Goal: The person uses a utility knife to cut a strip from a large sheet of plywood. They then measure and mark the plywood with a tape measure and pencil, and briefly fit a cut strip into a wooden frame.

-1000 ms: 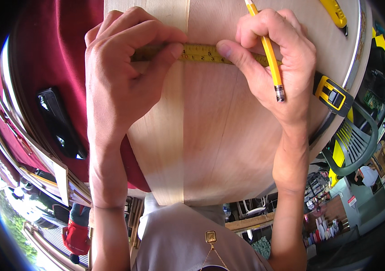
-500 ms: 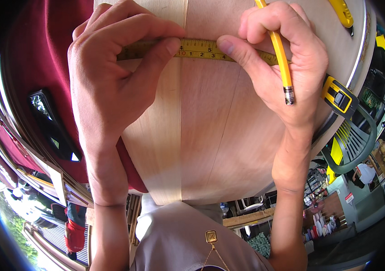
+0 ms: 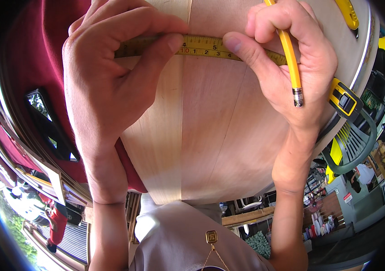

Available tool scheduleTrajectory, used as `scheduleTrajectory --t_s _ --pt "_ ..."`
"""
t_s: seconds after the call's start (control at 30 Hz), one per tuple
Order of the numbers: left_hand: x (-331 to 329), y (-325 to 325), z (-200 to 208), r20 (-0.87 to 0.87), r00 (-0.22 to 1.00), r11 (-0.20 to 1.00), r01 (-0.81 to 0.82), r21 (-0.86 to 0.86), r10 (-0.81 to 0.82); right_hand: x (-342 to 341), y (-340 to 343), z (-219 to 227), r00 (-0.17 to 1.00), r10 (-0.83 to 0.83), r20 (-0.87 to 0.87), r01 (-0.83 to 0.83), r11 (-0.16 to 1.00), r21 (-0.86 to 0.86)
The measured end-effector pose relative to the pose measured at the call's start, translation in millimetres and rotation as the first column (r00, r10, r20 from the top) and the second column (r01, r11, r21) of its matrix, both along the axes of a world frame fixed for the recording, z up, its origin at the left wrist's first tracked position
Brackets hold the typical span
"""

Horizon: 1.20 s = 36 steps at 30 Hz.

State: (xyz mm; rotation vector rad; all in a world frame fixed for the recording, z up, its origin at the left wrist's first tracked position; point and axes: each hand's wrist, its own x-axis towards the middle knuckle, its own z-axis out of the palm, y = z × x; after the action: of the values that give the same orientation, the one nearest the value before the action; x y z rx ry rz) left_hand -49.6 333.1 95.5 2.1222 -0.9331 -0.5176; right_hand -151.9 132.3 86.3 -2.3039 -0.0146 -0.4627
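A yellow tape measure blade (image 3: 203, 46) lies across the pale wooden board (image 3: 219, 99), over a seam between two wood strips. My left hand (image 3: 120, 67) pinches the blade between thumb and fingertip, left of the seam. My right hand (image 3: 291, 58) has its thumb on the blade farther right, with the fingers curled. A yellow pencil (image 3: 290, 56) is tucked in that same hand, eraser end toward me; its tip is out of view. Beyond my right wrist sits the yellow and black tape measure case (image 3: 345, 99). The blade's left end is hidden behind my left hand.
Dark red cloth (image 3: 55, 49) covers the left side, with a black phone (image 3: 50, 122) on it. A yellow utility knife (image 3: 348, 13) lies at the far right. A green-grey plastic chair (image 3: 359, 144) stands past the table edge. A person in red (image 3: 57, 221) is in the left background.
Both hands and the blade appear slightly farther apart and a little higher. The right hand with the pencil has shifted right. The background person in red has moved left.
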Motion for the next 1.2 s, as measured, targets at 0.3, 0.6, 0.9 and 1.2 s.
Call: scheduleTrajectory --t_s 0.3,0.6,0.9,1.2 --pt "-1.2 -0.9 3.7 -0.005 1.0 1.0 -0.015 0.026 0.015 1.1 5.0 1.5 1.0 -0.009 0.026 0.009 1.0 0.002" --pt "-0.2 -3.1 1.9 -0.013 1.0 1.0 -0.01 0.017 0.01 -0.4 2.6 -2.3 0.999 -0.039 -0.029 0.038 0.999 -0.027" --pt "-3.8 -3.5 0.1 -0.032 0.998 0.998 -0.055 -0.005 0.055 -1.5 1.4 0.7 0.997 -0.06 -0.056 0.064 0.995 0.078" --pt "-3.8 2.0 -2.1 -0.032 0.997 0.997 -0.077 -0.02 0.076 -2.0 1.4 2.0 0.995 -0.055 -0.082 0.06 0.996 0.065"
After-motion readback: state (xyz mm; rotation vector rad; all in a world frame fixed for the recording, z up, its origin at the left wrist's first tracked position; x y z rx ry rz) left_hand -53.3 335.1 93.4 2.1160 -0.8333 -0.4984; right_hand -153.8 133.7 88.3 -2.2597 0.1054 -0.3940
